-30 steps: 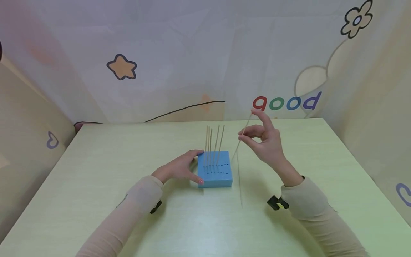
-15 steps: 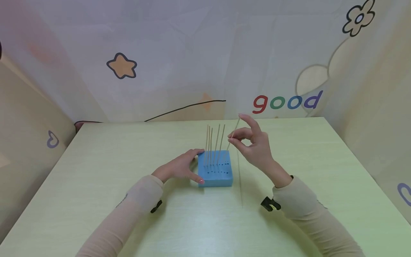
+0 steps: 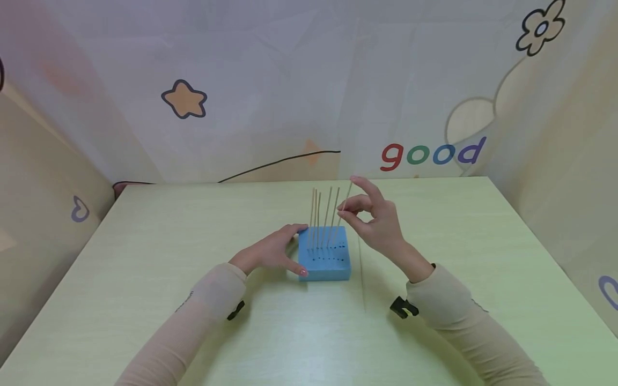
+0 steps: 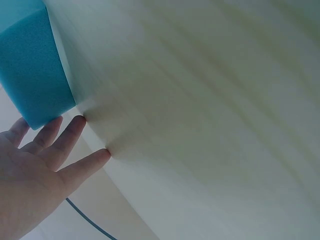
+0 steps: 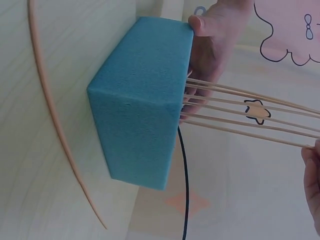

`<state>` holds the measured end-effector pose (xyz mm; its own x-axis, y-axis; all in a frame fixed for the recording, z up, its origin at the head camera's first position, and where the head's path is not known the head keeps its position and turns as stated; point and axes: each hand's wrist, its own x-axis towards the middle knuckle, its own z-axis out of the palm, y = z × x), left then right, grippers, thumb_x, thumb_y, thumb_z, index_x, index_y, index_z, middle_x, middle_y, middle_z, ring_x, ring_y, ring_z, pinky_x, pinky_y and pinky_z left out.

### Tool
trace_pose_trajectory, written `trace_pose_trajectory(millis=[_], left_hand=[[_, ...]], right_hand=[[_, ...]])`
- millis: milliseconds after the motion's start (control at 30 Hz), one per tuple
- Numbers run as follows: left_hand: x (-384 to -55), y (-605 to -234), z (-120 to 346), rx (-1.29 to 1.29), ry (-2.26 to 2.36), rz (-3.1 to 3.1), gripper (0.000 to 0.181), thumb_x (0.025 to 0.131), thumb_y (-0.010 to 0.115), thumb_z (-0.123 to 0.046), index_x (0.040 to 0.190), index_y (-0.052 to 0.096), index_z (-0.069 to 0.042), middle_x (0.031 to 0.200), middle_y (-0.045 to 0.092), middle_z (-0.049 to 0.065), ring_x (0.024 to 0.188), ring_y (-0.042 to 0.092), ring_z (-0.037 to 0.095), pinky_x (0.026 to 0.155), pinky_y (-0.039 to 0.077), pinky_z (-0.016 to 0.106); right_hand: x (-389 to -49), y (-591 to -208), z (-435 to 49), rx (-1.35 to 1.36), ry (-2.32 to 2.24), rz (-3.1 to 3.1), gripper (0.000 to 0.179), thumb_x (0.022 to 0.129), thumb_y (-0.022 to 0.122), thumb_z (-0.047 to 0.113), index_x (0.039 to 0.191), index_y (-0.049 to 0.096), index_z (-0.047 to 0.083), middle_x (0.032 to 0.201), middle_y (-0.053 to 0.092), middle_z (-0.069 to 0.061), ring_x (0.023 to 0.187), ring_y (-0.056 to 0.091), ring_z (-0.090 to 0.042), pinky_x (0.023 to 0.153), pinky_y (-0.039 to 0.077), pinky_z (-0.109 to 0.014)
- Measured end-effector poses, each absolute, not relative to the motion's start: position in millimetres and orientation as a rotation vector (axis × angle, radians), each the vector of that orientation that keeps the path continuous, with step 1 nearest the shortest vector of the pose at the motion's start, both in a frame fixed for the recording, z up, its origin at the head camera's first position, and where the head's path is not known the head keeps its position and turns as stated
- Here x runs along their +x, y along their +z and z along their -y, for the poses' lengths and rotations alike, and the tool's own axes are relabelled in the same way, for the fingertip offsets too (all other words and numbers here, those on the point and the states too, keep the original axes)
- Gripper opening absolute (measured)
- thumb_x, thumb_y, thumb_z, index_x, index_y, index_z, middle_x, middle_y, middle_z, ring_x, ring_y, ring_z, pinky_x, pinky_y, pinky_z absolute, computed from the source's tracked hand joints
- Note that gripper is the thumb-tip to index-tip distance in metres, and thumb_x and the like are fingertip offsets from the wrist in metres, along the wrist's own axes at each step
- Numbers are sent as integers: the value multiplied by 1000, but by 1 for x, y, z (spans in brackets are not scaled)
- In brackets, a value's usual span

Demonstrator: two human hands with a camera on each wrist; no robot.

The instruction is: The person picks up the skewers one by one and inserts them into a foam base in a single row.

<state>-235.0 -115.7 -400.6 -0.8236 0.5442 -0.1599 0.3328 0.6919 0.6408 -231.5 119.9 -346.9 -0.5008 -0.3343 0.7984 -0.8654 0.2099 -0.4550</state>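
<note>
A blue foam block (image 3: 324, 274) with rows of small holes sits mid-table. Several thin bamboo sticks (image 3: 324, 217) stand upright in its far row, leaning slightly. My left hand (image 3: 272, 251) holds the block's left side, thumb at the near corner and index finger at the far one; in the left wrist view its other fingertips reach past the foam (image 4: 37, 70). My right hand (image 3: 379, 222) pinches another bamboo stick (image 3: 348, 192) between thumb and middle finger, index fingertip on its top end. In the right wrist view that stick's lower end (image 5: 220, 129) meets the block's top.
One loose bamboo stick (image 3: 362, 279) lies on the pale table (image 3: 145, 268), just right of the block. A printed cloth backdrop (image 3: 270, 96) rises behind the table and at both sides.
My right hand has moved left and slightly down, bringing its stick from beside the block to the row of standing sticks. The left hand and block have stayed put.
</note>
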Motion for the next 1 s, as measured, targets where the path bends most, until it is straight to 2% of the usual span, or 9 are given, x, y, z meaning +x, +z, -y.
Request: trace_pose_trajectory(millis=[267, 600, 1000], left_hand=[[-235, -402, 116, 685, 876, -2572, 106, 62, 82, -40, 143, 22, -9, 142, 31, 10, 128, 32, 25, 105, 27, 39], [-236, -403, 116, 680, 869, -2569, 105, 63, 82, -39, 143, 22, -9, 143, 29, 10, 129, 31, 25, 106, 26, 38], [-235, -401, 116, 685, 870, -2577, 105, 62, 83, -38, 143, 23, -8, 142, 31, 11, 128, 32, 26, 105, 27, 39]], right_hand=[[-230, -350, -117, 1125, 1257, 1981, 68, 71, 69, -14, 127, 36, 4, 79, 66, -12, 64, 61, -19, 61, 48, -15], [-231, -354, -114, 1100, 1224, 2063, 66, 72, 69, -11, 126, 35, 6, 80, 67, -10, 66, 62, -17, 61, 51, -22], [-229, -351, -118, 1103, 1223, 2059, 73, 72, 71, -10, 131, 31, 5, 83, 66, -11, 68, 63, -18, 63, 53, -29]])
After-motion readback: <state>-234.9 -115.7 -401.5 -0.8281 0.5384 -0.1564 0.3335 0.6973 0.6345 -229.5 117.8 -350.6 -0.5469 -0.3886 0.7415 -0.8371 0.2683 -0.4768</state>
